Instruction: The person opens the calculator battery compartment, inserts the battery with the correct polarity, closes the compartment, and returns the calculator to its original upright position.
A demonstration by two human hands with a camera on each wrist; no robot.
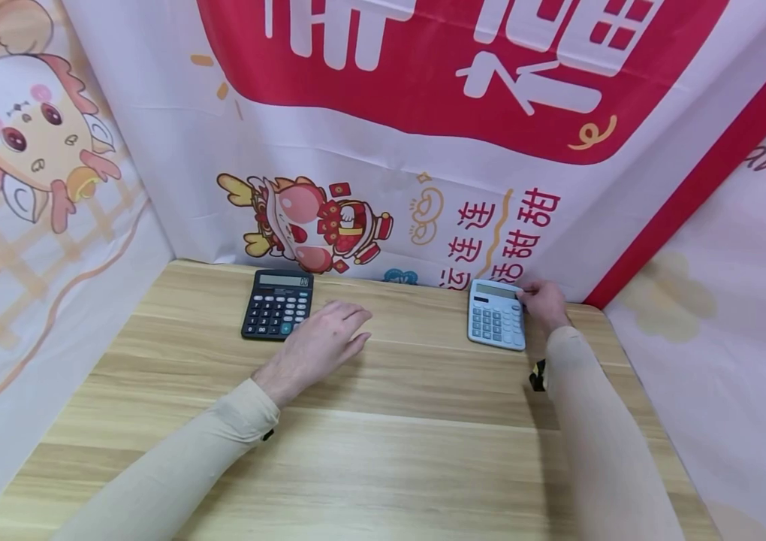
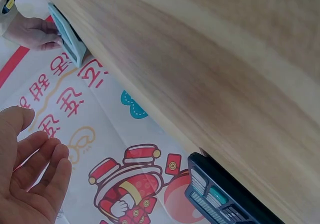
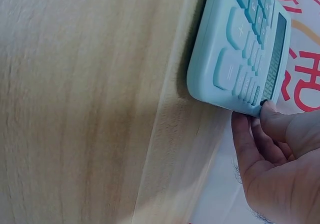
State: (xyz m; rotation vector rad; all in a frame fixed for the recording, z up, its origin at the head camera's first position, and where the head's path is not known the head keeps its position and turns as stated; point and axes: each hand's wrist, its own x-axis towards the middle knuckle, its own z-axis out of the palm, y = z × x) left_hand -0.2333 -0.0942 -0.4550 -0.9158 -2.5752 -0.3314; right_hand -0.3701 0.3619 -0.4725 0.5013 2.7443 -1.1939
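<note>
A light blue calculator lies near the table's back edge, on the right. My right hand pinches its upper right edge; in the right wrist view the thumb rests by the display corner and the fingers are at the side and partly under the edge. Farther left is a black calculator, its display lit. My left hand is just right of it, overlapping its lower right corner in the head view. The left wrist view shows that hand's fingers loosely bent with nothing in them.
Both calculators stand on a wood-grain table. Right behind the table's back edge hangs a printed cloth with red and white characters. More printed cloth borders the left side, and another sheet the right.
</note>
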